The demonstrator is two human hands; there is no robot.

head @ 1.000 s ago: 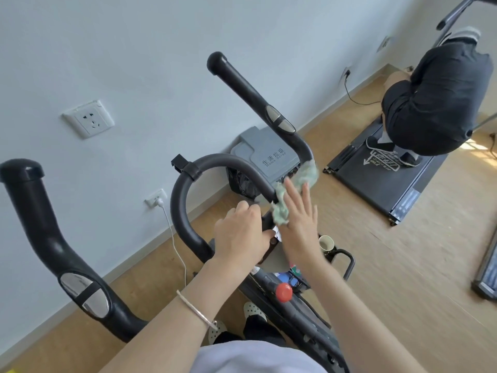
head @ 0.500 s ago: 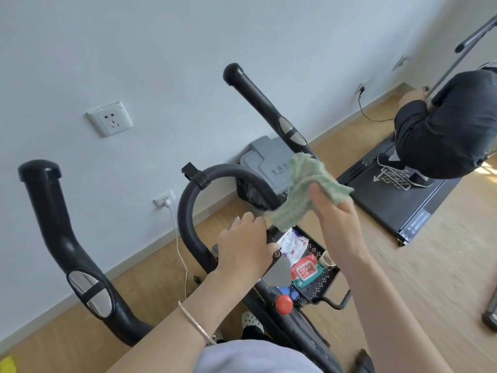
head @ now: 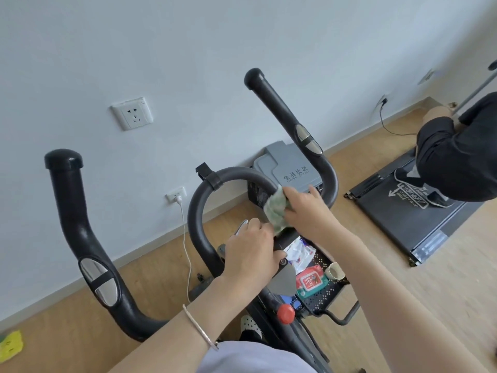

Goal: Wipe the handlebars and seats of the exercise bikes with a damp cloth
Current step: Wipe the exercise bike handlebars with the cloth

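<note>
Crumpled green cloth (head: 275, 211), lowered from mid-air, is clutched by right grip (head: 306, 214) against black looped handlebar (head: 234, 173); grey console (head: 283, 284) clasped by left grip (head: 250, 251) for bracing.

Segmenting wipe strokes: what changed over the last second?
The right hand lifted the cloth off the base of the right handlebar, raised it clear, then brought it down onto the inner loop bar. The left hand stayed gripping the console.
</note>
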